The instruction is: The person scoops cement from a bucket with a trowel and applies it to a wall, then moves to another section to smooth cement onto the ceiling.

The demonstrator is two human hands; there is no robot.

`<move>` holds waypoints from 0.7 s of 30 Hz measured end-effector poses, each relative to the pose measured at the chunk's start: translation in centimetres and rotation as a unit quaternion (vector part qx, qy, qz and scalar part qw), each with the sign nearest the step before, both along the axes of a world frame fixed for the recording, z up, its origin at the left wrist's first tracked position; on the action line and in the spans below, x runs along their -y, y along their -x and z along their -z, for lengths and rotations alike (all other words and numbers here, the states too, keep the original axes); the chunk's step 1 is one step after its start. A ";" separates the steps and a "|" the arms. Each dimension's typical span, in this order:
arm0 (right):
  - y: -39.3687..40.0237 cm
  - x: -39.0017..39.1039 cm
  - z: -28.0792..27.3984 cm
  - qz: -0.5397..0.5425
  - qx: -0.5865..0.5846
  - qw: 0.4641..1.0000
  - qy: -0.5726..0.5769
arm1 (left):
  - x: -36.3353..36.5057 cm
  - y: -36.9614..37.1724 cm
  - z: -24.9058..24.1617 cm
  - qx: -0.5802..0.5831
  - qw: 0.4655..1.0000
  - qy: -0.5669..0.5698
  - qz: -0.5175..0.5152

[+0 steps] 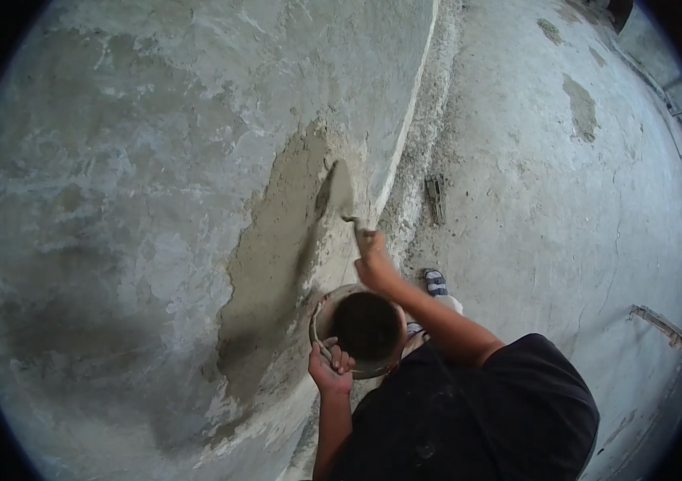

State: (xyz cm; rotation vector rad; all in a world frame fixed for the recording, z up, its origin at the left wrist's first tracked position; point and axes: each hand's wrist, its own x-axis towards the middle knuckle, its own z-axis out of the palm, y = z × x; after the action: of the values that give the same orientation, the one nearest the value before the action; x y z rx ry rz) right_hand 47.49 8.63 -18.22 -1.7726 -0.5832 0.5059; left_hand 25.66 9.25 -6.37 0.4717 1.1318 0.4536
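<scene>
A trowel (342,188) is gripped by its handle in the right hand (374,260), with the fingers closed around it. Its blade is held at the grey wall (141,160), near the wall's lower edge, along the side of a darker patch of mortar (269,240). Whether the whole blade is pressed flat cannot be told.

A bucket (341,298) is held in front of the body by the left hand (331,369), whose fingers are curled at the near-left part of the rim; whether the rim itself or the bucket's handle is gripped cannot be told. The bucket's mouth is turned upward, and its inside is too dark to be made out.

Beyond the wall's lower edge, a strip of crumbs is spread along the near edge of the floor (533,200). Beside that strip, a small dark object (435,199) is seen lying. A sandalled foot (435,282) is planted near the bucket, and a long bar (669,333) is seen toward the floor's far edge.
</scene>
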 end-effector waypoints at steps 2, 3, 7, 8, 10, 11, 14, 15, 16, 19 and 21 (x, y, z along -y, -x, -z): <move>-2.3 4.5 0.7 -0.028 0.010 0.999 -0.013 | 0.0 -0.5 -0.2 0.012 1.000 0.002 0.006; -3.6 7.2 -0.1 -0.046 -0.057 0.997 0.001 | 0.0 -0.6 -0.4 0.025 1.000 0.000 0.014; -8.0 17.1 -3.2 -0.107 -0.272 0.955 -0.049 | 0.1 -2.0 -1.9 0.055 0.997 0.006 0.053; -9.4 19.6 -5.4 -0.147 -0.336 0.930 0.001 | 0.2 -2.8 -2.7 0.044 0.997 0.010 0.068; -11.8 22.8 -7.5 -0.233 -0.355 0.901 0.094 | 0.1 -3.7 -2.4 0.072 0.993 0.017 0.092; -12.1 23.6 -9.2 -0.195 -0.327 0.908 0.174 | 0.2 -3.9 -2.5 0.103 0.987 0.024 0.118; -12.4 26.5 -8.0 -0.235 0.034 0.946 0.222 | 0.5 -5.6 -3.1 0.101 0.984 0.033 0.146; -12.5 25.6 -12.2 -0.268 -0.014 0.922 0.279 | 0.7 -5.8 -3.4 0.113 0.980 0.022 0.164; -12.2 24.8 -14.9 -0.282 -0.035 0.898 0.336 | 1.1 -5.6 -4.0 0.096 0.980 0.038 0.167; -10.7 24.4 -13.1 -0.334 0.081 0.897 0.279 | 1.2 -6.8 -4.7 0.147 0.966 0.033 0.208; -9.4 21.5 -14.6 -0.402 0.108 0.869 0.266 | 1.6 -6.9 -5.1 0.177 0.956 0.034 0.233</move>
State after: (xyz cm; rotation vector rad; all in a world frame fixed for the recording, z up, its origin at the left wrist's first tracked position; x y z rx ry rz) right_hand 56.94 -12.88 -3.62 -2.0648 -1.4792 1.1315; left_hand 32.57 7.67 -1.30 0.5527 0.6584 0.0778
